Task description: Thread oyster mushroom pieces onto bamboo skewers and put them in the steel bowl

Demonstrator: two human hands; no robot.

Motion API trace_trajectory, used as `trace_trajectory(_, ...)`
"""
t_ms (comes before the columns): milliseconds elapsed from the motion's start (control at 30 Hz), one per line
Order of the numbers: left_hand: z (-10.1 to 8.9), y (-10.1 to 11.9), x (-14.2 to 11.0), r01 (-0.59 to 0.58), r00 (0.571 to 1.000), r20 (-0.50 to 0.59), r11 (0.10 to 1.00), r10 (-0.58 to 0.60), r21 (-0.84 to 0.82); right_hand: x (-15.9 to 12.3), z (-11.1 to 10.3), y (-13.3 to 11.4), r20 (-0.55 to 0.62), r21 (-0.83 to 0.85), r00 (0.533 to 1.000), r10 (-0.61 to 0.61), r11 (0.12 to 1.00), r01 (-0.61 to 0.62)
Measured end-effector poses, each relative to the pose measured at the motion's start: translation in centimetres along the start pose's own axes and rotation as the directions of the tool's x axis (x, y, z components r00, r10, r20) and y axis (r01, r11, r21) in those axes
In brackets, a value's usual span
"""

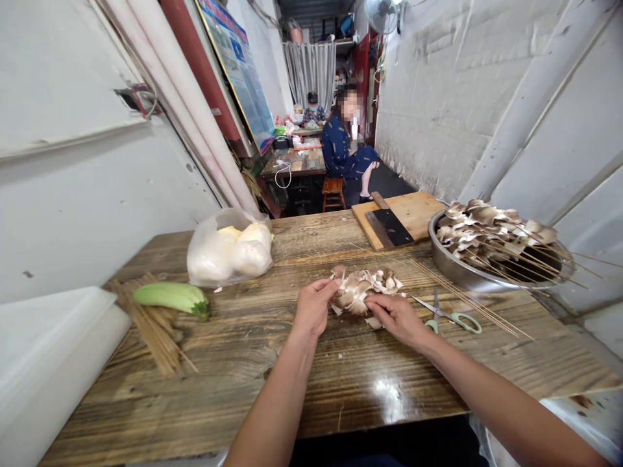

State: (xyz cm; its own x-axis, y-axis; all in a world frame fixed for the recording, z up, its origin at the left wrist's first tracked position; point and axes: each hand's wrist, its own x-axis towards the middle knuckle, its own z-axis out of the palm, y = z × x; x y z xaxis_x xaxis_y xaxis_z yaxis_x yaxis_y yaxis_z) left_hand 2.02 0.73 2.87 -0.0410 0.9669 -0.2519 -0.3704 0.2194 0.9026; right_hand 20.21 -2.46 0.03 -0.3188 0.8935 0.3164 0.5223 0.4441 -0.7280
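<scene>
A small pile of grey-brown oyster mushrooms (357,292) lies on the wooden table in front of me. At the pile's left side, my left hand (313,306) pinches a mushroom piece between thumb and fingers. My right hand (395,316) reaches in from the right, its fingers closed on a mushroom at the near edge of the pile. Scissors with pale green handles (452,316) lie open just beyond my right wrist. Several thin bamboo skewers (467,299) rest behind the scissors.
A steel basin (455,266) of skewered mushrooms (491,227) stands at right. A cleaver (389,227) lies on a cutting board (422,211). At left are a plastic bag (209,250), a green gourd (168,297) on a skewer bundle (154,334). A person (341,146) sits beyond.
</scene>
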Motion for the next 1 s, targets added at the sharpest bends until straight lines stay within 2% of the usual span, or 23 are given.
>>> trace_trajectory(233,0.2,0.0,-0.2,0.064,0.998,0.029,0.998,-0.063,-0.017,-0.1,-0.1,-0.1,-0.013,-0.006,1.000,-0.028,1.000,0.028)
trace_trajectory(633,0.2,-0.9,0.2,0.046,0.997,0.055,0.999,-0.047,0.009,-0.1,0.2,-0.3,-0.018,0.017,1.000,0.016,1.000,-0.015)
trace_trajectory(700,0.0,-0.6,0.4,0.019,0.995,0.095,1.000,-0.019,0.009,0.1,0.2,-0.4,-0.025,0.044,0.999,0.033,0.999,-0.032)
trace_trajectory(767,-0.7,-0.1,0.7,-0.077,0.992,0.098,0.997,0.074,0.029,0.2,0.1,-0.4,-0.026,0.094,0.998,0.064,0.994,-0.061)
trace_trajectory(833,-1.7,0.3,1.2,-0.214,0.977,0.049,0.969,0.209,0.124,0.3,-0.2,-0.2,-0.043,0.159,0.993,0.112,0.982,-0.104)
trace_trajectory(900,-2.9,0.6,1.7,-0.298,0.952,0.035,0.897,0.304,0.326,0.5,-0.7,0.3,-0.083,0.215,0.983,0.163,0.966,-0.142)
trace_trajectory(1000,-4.6,0.6,2.2,-0.330,0.942,0.167,0.712,0.291,0.620,0.8,-1.3,1.2,-0.113,0.284,0.968,0.225,0.941,-0.185)
